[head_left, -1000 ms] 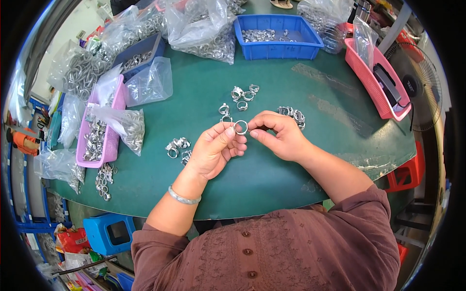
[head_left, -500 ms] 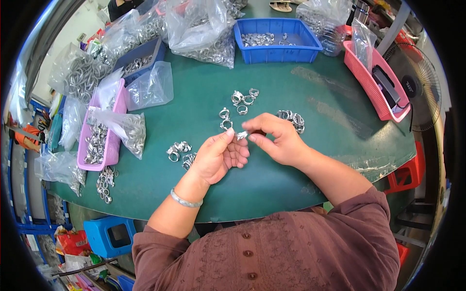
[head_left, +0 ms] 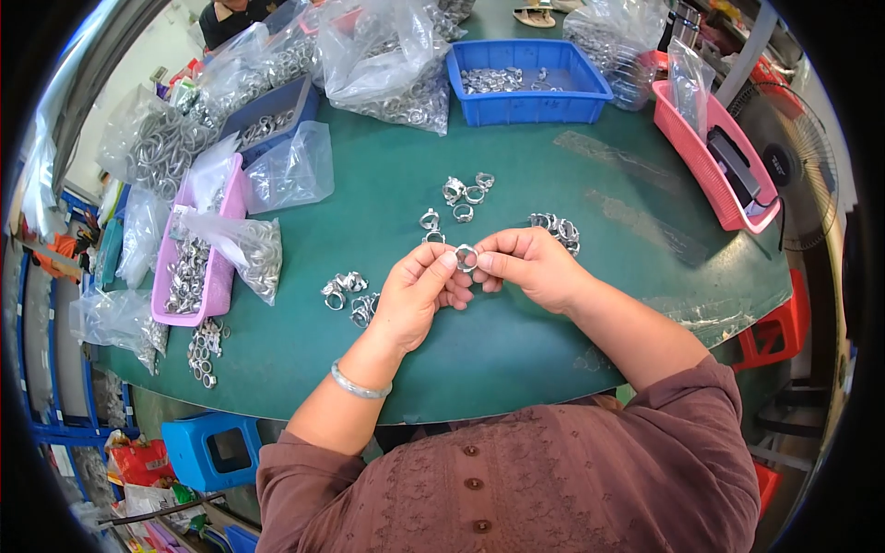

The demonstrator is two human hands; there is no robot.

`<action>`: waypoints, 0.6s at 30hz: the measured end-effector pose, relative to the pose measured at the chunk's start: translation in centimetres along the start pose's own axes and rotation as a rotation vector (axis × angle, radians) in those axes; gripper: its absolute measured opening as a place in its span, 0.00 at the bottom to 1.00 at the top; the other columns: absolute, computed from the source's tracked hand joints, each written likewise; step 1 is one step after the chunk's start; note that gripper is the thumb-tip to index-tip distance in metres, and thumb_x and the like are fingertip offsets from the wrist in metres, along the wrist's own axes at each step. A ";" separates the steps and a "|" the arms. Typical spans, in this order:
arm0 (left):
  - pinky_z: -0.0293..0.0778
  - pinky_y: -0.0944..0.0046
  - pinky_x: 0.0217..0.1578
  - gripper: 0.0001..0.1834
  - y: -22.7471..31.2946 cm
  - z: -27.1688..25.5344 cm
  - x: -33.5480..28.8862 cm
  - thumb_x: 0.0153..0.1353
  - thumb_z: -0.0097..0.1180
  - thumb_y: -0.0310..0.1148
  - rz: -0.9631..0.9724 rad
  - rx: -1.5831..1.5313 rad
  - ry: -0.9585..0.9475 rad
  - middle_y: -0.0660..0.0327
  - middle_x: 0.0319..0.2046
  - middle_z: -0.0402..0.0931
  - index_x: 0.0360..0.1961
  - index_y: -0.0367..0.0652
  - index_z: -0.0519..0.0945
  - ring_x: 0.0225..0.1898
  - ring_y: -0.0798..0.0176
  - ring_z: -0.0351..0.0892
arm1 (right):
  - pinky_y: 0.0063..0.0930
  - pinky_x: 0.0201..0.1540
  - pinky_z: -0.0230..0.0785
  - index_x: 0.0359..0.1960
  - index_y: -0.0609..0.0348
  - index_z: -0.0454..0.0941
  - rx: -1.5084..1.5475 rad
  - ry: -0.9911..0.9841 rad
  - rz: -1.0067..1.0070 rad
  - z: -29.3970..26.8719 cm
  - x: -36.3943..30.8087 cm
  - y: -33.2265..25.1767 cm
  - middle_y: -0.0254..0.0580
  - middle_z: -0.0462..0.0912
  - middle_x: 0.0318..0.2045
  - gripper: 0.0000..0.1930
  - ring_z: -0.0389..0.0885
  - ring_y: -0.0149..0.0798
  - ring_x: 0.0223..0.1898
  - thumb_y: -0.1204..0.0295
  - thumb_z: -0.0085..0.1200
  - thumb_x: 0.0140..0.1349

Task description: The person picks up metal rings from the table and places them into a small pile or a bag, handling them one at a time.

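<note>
Between my two hands is a ring-shaped silver metal clamp (head_left: 466,259), its round opening facing up toward me. My left hand (head_left: 419,291) pinches its left side between thumb and fingers. From the right, my right hand (head_left: 533,267) grips the opposite side with thumb and forefinger. Just beyond my fingertips lie several loose clamps (head_left: 463,213) of the same kind. A row of clamps (head_left: 562,232) sits past my right hand, partly hidden by it. Two small heaps of clamps (head_left: 339,288) rest to the left of my left hand.
Purple basket (head_left: 221,293) with metal pieces and plastic bags (head_left: 253,253) stand at left. Bulging bags (head_left: 392,78) and a blue tray (head_left: 530,112) line the far side of the green table (head_left: 516,369). A pink basket (head_left: 705,166) and a fan (head_left: 797,166) are at right.
My right hand has come down and taken hold of the clamp's right side. The clamp now shows as a round ring between both hands.
</note>
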State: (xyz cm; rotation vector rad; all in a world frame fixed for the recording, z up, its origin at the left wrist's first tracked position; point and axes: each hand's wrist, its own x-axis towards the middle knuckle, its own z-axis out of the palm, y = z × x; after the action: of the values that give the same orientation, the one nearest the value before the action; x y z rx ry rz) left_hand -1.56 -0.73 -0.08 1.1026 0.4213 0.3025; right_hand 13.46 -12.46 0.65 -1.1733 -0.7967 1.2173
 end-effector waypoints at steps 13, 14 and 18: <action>0.75 0.69 0.30 0.12 0.5 -1.0 0.1 0.66 0.46 0.40 -0.005 -0.138 0.006 0.61 0.29 0.77 0.38 0.43 0.74 0.27 0.67 0.77 | 0.19 0.37 0.69 0.41 0.63 0.78 -0.110 0.062 0.023 -0.3 0.0 0.5 0.34 0.80 0.31 0.10 0.74 0.24 0.31 0.71 0.51 0.62; 0.75 0.68 0.31 0.13 0.7 -1.3 0.1 0.66 0.46 0.41 0.056 -0.179 0.009 0.61 0.30 0.77 0.38 0.43 0.74 0.29 0.66 0.78 | 0.19 0.37 0.69 0.41 0.63 0.78 -0.110 0.059 0.022 -0.4 0.1 0.6 0.34 0.80 0.31 0.10 0.74 0.24 0.31 0.71 0.51 0.62; 0.78 0.61 0.41 0.10 2.2 -3.6 0.5 0.64 0.44 0.35 0.202 -0.401 0.051 0.55 0.38 0.77 0.39 0.40 0.72 0.38 0.59 0.79 | 0.21 0.36 0.69 0.42 0.65 0.77 -0.312 0.079 -0.019 -0.5 0.7 1.0 0.36 0.79 0.31 0.11 0.75 0.26 0.31 0.72 0.53 0.60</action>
State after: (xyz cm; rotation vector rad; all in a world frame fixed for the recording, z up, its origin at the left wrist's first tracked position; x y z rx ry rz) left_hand -2.90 3.30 0.47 0.7448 0.2780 0.5687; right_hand 13.80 -12.00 -0.50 -1.4538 -0.9587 1.0478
